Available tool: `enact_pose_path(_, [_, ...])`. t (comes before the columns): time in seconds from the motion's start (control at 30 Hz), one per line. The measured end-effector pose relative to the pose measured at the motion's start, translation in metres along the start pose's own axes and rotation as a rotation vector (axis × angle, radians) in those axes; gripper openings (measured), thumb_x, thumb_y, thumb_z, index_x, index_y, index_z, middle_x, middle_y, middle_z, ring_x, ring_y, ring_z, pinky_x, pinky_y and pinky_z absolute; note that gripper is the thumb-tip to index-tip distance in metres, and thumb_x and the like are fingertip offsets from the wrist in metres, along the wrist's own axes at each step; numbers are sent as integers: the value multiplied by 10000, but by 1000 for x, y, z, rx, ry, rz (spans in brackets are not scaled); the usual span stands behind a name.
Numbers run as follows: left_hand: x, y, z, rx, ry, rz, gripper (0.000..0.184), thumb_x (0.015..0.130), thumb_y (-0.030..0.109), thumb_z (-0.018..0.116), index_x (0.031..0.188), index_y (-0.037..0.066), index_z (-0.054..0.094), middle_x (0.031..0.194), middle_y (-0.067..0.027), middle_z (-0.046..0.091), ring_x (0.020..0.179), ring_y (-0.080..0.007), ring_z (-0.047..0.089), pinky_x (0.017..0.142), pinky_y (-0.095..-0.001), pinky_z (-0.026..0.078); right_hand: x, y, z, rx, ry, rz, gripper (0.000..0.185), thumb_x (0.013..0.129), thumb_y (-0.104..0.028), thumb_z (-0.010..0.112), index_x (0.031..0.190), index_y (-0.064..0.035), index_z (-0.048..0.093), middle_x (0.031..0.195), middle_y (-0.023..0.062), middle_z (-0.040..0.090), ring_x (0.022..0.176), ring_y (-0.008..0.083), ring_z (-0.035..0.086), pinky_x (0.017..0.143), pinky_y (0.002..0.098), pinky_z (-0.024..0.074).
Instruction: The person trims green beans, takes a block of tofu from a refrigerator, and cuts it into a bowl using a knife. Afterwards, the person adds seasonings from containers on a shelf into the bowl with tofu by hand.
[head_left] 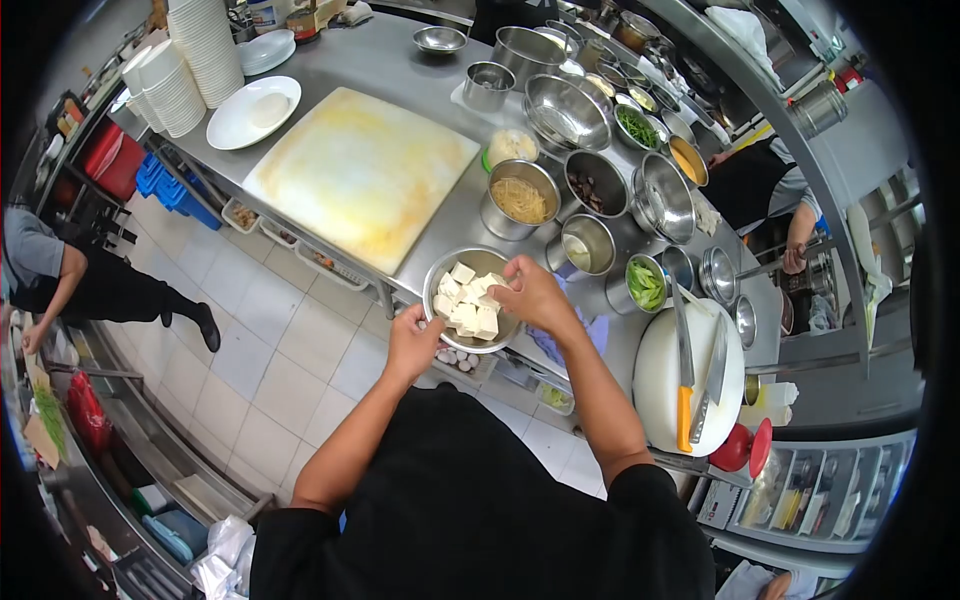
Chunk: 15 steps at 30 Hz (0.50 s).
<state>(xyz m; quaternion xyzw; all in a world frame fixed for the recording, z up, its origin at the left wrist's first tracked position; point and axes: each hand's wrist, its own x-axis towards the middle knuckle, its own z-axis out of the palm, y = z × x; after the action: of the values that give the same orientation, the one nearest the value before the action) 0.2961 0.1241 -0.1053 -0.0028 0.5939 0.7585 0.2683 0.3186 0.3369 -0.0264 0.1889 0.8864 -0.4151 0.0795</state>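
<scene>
A metal bowl [432,287] full of white tofu-like cubes [462,297] is at the counter's front edge, close to my body. My left hand [412,345] grips the bowl's left rim, fingers closed on it. At the bowl's right side, my right hand [530,293] has its fingertips on the cubes near the rim; the fingers are bent together, and whether a cube is between them is hard to make out. Behind the bowl lies a large, stained white cutting board [360,175]. Just right of the board stands a metal pot of yellowish strips [520,200].
Pots and bowls crowd the right, including one of green leaves [645,284]. Two knives [686,370] lie on a round white block [655,385]. A white plate [225,125] and stacked bowls [205,50] stand back left. People [50,260] are at left and right [765,180].
</scene>
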Motion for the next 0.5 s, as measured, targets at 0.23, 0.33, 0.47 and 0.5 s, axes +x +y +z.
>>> enact_pose_path(0.23, [0, 4, 1, -15, -9, -18, 95, 856, 32, 567, 919, -36, 592, 827, -55, 594, 697, -135, 644, 592, -270, 582, -5, -5, -1, 179, -90, 0, 255, 846, -222, 677, 997, -23, 623, 722, 80, 633, 658, 140, 621, 615, 302, 479])
enact_pose_path(0.33, [-1, 5, 1, 6, -18, -15, 87, 857, 26, 559, 914, -33, 588, 832, -56, 594, 703, -141, 648, 597, -275, 585, 2, 5, 4, 146, -33, -34, 209, 856, -212, 663, 981, -45, 654, 682, 64, 628, 631, 121, 616, 604, 297, 476])
enact_pose_path(0.47, [-3, 10, 3, -32, -1, -20, 89, 856, 26, 557, 914, -34, 588, 833, -57, 595, 708, -143, 650, 597, -279, 586, -7, -4, 1, 179, 5, -57, 233, 874, -247, 648, 976, -38, 660, 655, 48, 619, 585, 109, 600, 561, 285, 460])
enact_pose_path(0.5, [-4, 11, 3, -46, 6, -26, 89, 856, 27, 559, 914, -34, 587, 836, -59, 596, 710, -143, 651, 598, -280, 587, -10, -9, -1, 221, 5, -18, 247, 881, -262, 642, 967, -32, 658, 649, 47, 618, 575, 109, 596, 547, 280, 453])
